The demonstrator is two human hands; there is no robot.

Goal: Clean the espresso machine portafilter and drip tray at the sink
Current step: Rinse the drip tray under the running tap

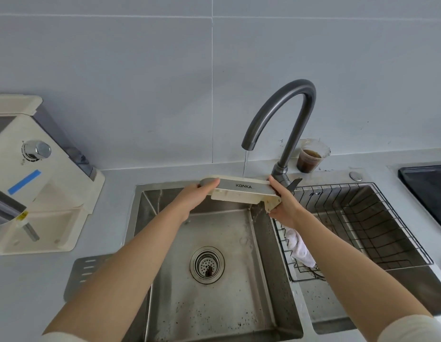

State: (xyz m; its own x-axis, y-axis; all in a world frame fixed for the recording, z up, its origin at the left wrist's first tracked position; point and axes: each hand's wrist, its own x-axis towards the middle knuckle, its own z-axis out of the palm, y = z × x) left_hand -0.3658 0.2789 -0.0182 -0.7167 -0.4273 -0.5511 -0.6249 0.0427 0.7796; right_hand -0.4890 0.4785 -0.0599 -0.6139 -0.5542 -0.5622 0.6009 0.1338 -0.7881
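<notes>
We hold one drip tray (241,191) over the left of two sink basins (165,243), under one running faucet (285,112): left hand (192,201) and right hand (285,206), fingers (210,183) curled round its two ends. One cup (310,157) stands nearby.

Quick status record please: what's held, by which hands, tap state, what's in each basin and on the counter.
held: drip tray, over the left basin, under the faucet
left hand: grips the drip tray's left end
right hand: grips its right end
water: running, thin stream onto the drip tray
left basin: dark specks, strainer at the bottom
right basin: wire basket holding a white cloth
counter: espresso machine at left, slotted metal plate beside the sink, cup of dark liquid behind the faucet
</notes>
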